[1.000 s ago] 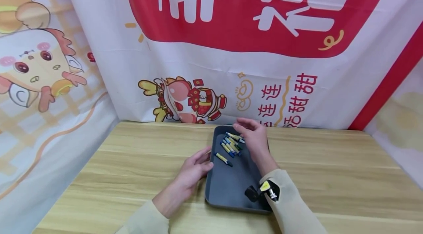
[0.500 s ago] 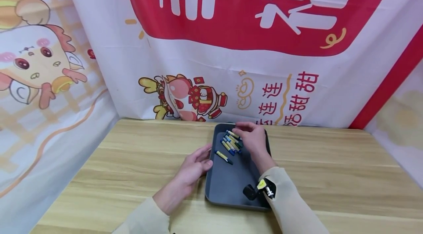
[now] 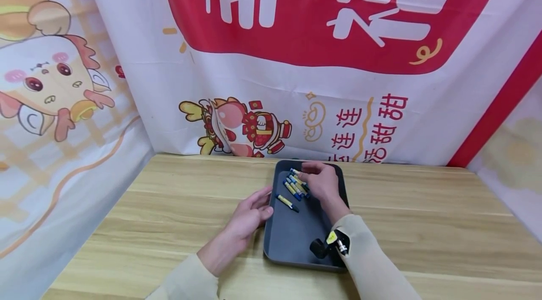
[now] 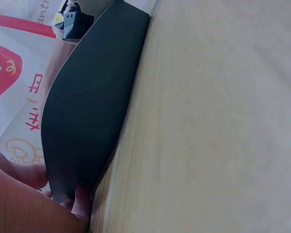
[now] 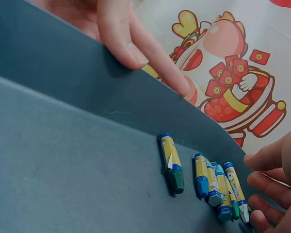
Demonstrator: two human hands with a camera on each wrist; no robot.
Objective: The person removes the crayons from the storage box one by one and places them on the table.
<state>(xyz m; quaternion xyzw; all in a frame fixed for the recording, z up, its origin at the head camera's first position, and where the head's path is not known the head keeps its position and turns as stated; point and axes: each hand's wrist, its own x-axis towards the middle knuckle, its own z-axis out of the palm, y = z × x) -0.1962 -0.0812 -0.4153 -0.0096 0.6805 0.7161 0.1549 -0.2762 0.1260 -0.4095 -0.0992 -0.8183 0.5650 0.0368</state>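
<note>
Several short crayons with yellow-and-blue wrappers [image 3: 292,190] lie bunched at the far left end of a dark grey tray [image 3: 292,243]. One dark green crayon [image 5: 171,162] lies apart from them, closer to the left hand. My left hand [image 3: 243,222] holds the tray's left wall, its thumb on the rim and fingertips low on the outer side in the left wrist view. Over the tray's far end, my right hand [image 3: 323,185] reaches down beside the bunch, fingers bent loosely. In the right wrist view its fingertips are close to the outermost crayon [image 5: 237,191]; contact is unclear.
The tray stands on a light wooden table [image 3: 178,201], near its back edge. Behind hangs a white cloth [image 3: 139,55] with red print and cartoon figures; another printed cloth [image 3: 55,159] covers the left side. A small black camera [image 3: 319,247] sits on the right wrist.
My right hand has come down from above the tray's far rim toward the crayon bunch, and its fingers now cover part of it. The left hand and tray stay in place.
</note>
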